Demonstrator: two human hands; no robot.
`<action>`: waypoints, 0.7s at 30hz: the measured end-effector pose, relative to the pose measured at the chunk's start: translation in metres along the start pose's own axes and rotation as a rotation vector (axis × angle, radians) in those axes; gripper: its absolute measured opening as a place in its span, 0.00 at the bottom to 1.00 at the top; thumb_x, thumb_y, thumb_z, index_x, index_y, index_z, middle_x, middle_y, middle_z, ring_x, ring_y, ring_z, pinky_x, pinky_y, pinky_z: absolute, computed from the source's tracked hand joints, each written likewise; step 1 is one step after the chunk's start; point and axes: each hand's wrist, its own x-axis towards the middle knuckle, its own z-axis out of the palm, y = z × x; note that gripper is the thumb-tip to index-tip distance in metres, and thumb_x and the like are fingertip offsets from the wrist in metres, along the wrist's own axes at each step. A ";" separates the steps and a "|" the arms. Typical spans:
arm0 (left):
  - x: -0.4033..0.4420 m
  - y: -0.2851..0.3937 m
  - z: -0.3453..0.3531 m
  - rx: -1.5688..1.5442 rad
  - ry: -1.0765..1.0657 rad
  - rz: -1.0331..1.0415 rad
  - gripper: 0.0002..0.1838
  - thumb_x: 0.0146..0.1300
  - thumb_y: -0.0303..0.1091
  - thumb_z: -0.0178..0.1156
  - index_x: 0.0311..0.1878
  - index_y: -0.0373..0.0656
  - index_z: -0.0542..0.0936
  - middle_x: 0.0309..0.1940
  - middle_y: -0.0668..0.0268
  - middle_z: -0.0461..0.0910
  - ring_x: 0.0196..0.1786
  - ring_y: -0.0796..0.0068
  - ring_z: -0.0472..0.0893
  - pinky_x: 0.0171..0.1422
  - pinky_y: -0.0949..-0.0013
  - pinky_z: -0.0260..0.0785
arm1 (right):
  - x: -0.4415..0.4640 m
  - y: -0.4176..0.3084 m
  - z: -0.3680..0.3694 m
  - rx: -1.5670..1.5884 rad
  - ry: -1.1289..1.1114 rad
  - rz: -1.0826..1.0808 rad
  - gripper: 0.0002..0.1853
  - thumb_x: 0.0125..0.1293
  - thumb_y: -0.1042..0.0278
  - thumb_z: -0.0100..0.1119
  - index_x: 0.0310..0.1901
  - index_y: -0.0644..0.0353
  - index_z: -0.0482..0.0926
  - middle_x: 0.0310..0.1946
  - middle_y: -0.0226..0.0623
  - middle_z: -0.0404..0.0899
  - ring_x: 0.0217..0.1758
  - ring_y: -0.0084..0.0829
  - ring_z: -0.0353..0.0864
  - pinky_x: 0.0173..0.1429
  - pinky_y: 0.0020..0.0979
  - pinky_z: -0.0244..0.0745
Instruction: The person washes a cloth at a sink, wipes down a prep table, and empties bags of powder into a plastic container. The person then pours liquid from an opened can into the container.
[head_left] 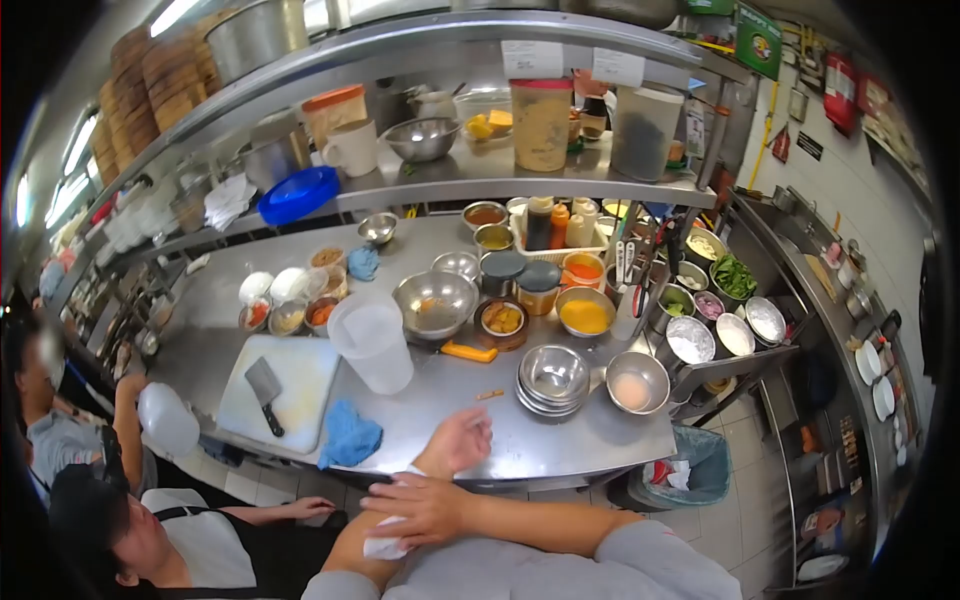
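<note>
My left hand [458, 443] is raised over the front edge of the steel table, fingers loosely curled and apart, with nothing in it. My right hand [425, 508] lies across my left forearm and presses a crumpled white tissue [388, 541] against the skin. Part of the tissue is hidden under the palm. Nearest to my left hand on the table are a small brown stick-like piece [489, 395], a yellow-handled tool [468, 352] and a stack of steel bowls [553, 382]. To its left lie a blue cloth [350, 434] and a white cutting board [308, 372] with a cleaver [264, 392].
A tall translucent container [372, 345] stands beside the board. A bowl holding an egg-coloured item [637, 383] sits near the right corner, above a lined bin [690, 470]. A person in a black cap [90, 500] is close at left; another person holds a white container [168, 415].
</note>
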 end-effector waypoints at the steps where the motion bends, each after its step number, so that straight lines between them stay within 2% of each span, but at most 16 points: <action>1: -0.003 -0.009 0.008 0.014 -0.008 -0.007 0.09 0.72 0.43 0.62 0.49 0.52 0.80 0.42 0.67 0.83 0.44 0.72 0.80 0.47 0.65 0.74 | -0.018 0.007 0.004 -0.101 0.036 0.135 0.26 0.76 0.53 0.58 0.73 0.47 0.76 0.76 0.39 0.71 0.78 0.46 0.70 0.78 0.56 0.66; 3: -0.012 -0.037 0.010 0.472 0.384 0.353 0.17 0.70 0.43 0.66 0.55 0.45 0.81 0.45 0.62 0.85 0.48 0.63 0.84 0.54 0.60 0.78 | -0.060 0.025 0.003 -0.226 0.103 0.355 0.23 0.77 0.55 0.56 0.70 0.50 0.78 0.74 0.38 0.75 0.77 0.45 0.72 0.76 0.54 0.68; 4: -0.008 -0.045 -0.006 0.473 0.381 0.344 0.17 0.70 0.43 0.66 0.55 0.45 0.81 0.45 0.62 0.85 0.48 0.63 0.84 0.54 0.60 0.78 | -0.080 0.034 -0.003 -0.262 0.137 0.433 0.22 0.77 0.56 0.55 0.68 0.52 0.80 0.72 0.38 0.76 0.77 0.45 0.73 0.75 0.52 0.69; 5: 0.001 -0.046 -0.027 1.148 0.157 0.681 0.22 0.70 0.47 0.66 0.60 0.44 0.81 0.48 0.57 0.86 0.51 0.59 0.84 0.59 0.58 0.77 | -0.097 0.038 -0.011 -0.279 0.120 0.642 0.22 0.79 0.57 0.53 0.68 0.55 0.80 0.71 0.38 0.78 0.75 0.44 0.75 0.75 0.49 0.70; 6: 0.001 -0.047 -0.025 1.505 0.005 0.806 0.25 0.70 0.49 0.66 0.62 0.43 0.81 0.49 0.55 0.86 0.52 0.57 0.85 0.61 0.57 0.76 | -0.108 0.038 -0.021 -0.294 0.104 0.851 0.22 0.80 0.57 0.51 0.68 0.58 0.81 0.70 0.38 0.79 0.74 0.44 0.76 0.75 0.45 0.70; 7: 0.001 -0.048 -0.024 1.808 -0.142 1.000 0.27 0.70 0.51 0.67 0.64 0.43 0.81 0.51 0.53 0.87 0.53 0.55 0.85 0.64 0.57 0.76 | -0.116 0.035 -0.030 -0.298 0.107 0.860 0.22 0.80 0.57 0.51 0.68 0.58 0.81 0.70 0.38 0.79 0.74 0.44 0.76 0.75 0.45 0.70; 8: -0.018 -0.052 0.009 1.905 -0.249 0.639 0.27 0.70 0.52 0.67 0.63 0.41 0.82 0.52 0.53 0.87 0.56 0.53 0.85 0.66 0.56 0.75 | -0.119 0.029 -0.043 0.222 0.176 1.172 0.24 0.82 0.56 0.47 0.70 0.59 0.78 0.69 0.38 0.79 0.72 0.40 0.77 0.75 0.42 0.70; 9: -0.040 -0.052 0.051 1.964 -0.350 0.271 0.28 0.69 0.52 0.68 0.61 0.38 0.83 0.53 0.53 0.87 0.59 0.52 0.84 0.67 0.54 0.73 | -0.118 0.023 -0.058 0.770 0.244 1.432 0.25 0.84 0.55 0.44 0.73 0.60 0.75 0.68 0.39 0.80 0.70 0.36 0.78 0.75 0.39 0.69; 11: -0.064 -0.043 0.115 1.880 -0.422 0.126 0.26 0.69 0.49 0.70 0.58 0.36 0.84 0.54 0.55 0.87 0.57 0.58 0.85 0.66 0.59 0.75 | -0.114 0.002 -0.080 0.832 0.293 1.557 0.26 0.86 0.56 0.41 0.77 0.61 0.70 0.71 0.38 0.76 0.70 0.32 0.76 0.76 0.34 0.68; 14: -0.051 -0.050 0.110 1.672 -0.539 0.186 0.21 0.68 0.48 0.72 0.52 0.40 0.87 0.45 0.60 0.90 0.48 0.76 0.86 0.54 0.67 0.78 | -0.161 -0.005 -0.061 1.197 0.723 1.089 0.29 0.86 0.60 0.43 0.83 0.58 0.57 0.78 0.40 0.67 0.77 0.32 0.68 0.81 0.34 0.61; 15: -0.063 -0.047 0.135 1.757 -0.452 0.139 0.19 0.69 0.48 0.72 0.49 0.41 0.89 0.39 0.62 0.90 0.45 0.80 0.85 0.52 0.69 0.77 | -0.174 -0.010 -0.065 0.726 0.703 1.140 0.28 0.85 0.63 0.46 0.82 0.57 0.59 0.77 0.42 0.68 0.78 0.34 0.68 0.81 0.35 0.63; 16: -0.072 -0.050 0.154 1.734 -0.433 0.192 0.18 0.69 0.48 0.71 0.49 0.41 0.89 0.36 0.63 0.90 0.42 0.78 0.85 0.51 0.69 0.77 | -0.173 -0.017 -0.072 0.682 0.880 1.123 0.27 0.82 0.71 0.46 0.79 0.59 0.63 0.75 0.42 0.70 0.78 0.35 0.68 0.81 0.37 0.62; 18: -0.057 -0.067 0.143 1.608 -0.411 0.451 0.18 0.70 0.45 0.70 0.53 0.42 0.88 0.44 0.61 0.91 0.46 0.72 0.87 0.55 0.66 0.78 | -0.183 -0.034 -0.092 0.403 1.003 1.232 0.25 0.80 0.76 0.48 0.76 0.61 0.67 0.69 0.43 0.76 0.71 0.35 0.77 0.74 0.37 0.73; 19: -0.060 -0.069 0.147 1.604 -0.364 0.514 0.18 0.70 0.44 0.69 0.55 0.43 0.87 0.49 0.59 0.90 0.50 0.68 0.87 0.57 0.65 0.78 | -0.200 -0.040 -0.092 0.523 1.178 1.336 0.19 0.81 0.70 0.50 0.69 0.62 0.74 0.60 0.42 0.81 0.56 0.32 0.86 0.58 0.35 0.84; 20: -0.060 -0.068 0.145 1.588 -0.349 0.470 0.18 0.70 0.44 0.69 0.55 0.41 0.87 0.51 0.57 0.88 0.53 0.65 0.87 0.58 0.63 0.79 | -0.217 -0.050 -0.098 0.405 1.224 1.551 0.15 0.81 0.65 0.53 0.62 0.63 0.79 0.50 0.38 0.83 0.44 0.28 0.87 0.45 0.31 0.85; 21: -0.061 -0.068 0.140 1.585 -0.354 0.466 0.19 0.70 0.44 0.68 0.56 0.39 0.86 0.52 0.55 0.88 0.54 0.63 0.87 0.58 0.62 0.79 | -0.251 -0.056 -0.098 0.280 1.258 1.673 0.14 0.80 0.60 0.55 0.54 0.62 0.81 0.42 0.34 0.83 0.36 0.26 0.83 0.40 0.29 0.81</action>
